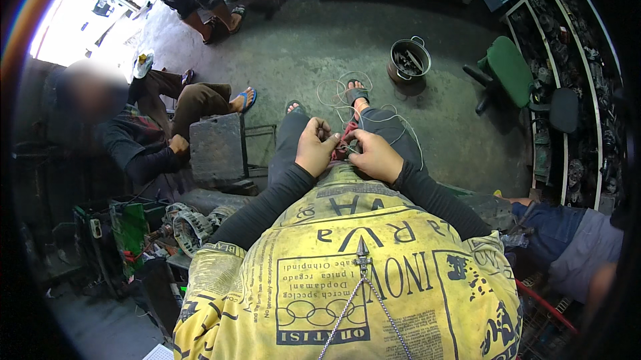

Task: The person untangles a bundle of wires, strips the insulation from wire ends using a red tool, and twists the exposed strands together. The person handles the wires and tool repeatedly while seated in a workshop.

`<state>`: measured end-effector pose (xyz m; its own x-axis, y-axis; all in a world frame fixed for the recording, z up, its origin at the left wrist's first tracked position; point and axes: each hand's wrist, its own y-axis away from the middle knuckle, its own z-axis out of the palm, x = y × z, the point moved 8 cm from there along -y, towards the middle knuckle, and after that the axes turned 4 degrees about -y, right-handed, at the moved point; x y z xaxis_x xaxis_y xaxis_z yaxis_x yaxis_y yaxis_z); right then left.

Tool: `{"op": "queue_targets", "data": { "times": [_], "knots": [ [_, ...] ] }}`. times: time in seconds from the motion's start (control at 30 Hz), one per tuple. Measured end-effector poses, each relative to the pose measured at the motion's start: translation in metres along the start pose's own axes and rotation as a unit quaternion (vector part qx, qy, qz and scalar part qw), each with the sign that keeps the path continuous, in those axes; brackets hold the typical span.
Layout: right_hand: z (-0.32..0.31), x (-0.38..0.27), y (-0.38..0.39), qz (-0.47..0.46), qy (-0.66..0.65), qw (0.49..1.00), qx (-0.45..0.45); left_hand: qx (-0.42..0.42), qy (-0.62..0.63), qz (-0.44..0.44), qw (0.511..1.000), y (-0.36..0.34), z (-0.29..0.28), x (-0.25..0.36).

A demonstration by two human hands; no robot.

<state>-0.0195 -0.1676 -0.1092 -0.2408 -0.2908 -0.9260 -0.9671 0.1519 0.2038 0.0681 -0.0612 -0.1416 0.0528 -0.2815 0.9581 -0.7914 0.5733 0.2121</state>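
Observation:
At my lap, a small red part (340, 152) with some dark and metallic bits lies between my hands; its exact kind is too small to tell. My left hand (316, 149) is closed, thumb and fingertips pinching at the left side of the part. From the other side, my right hand (375, 157) is closed too, its fingers bent against the part. A thin pale cord or wire (409, 128) runs from around the part, looping over my legs and toward my feet. What exactly each fingertip pinches is partly hidden.
A metal pot (408, 60) with dark pieces stands ahead on the floor. Right are a green chair (507, 70) and loaded shelves (567, 60). A seated person (133, 133) is left beside a dark block (218, 150); other people are at upper left and lower right. Machine parts (183, 226) lie lower left.

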Motion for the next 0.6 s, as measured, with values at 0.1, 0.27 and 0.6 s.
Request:
{"op": "queue_targets", "data": {
  "times": [0.1,0.27,0.6],
  "knots": [
    [0.004,0.017,0.000,0.021,-0.054,0.998,0.009,-0.003,-0.023,-0.049,0.999,0.001,-0.001,-0.007],
    [0.013,0.030,-0.002,0.028,-0.146,0.989,-0.024,-0.007,-0.078,-0.068,0.995,0.000,-0.003,-0.019],
    [0.012,0.000,0.007,-0.067,0.109,0.992,-0.004,-0.151,0.021,-0.111,0.982,0.008,0.022,-0.044]
  ]
}}
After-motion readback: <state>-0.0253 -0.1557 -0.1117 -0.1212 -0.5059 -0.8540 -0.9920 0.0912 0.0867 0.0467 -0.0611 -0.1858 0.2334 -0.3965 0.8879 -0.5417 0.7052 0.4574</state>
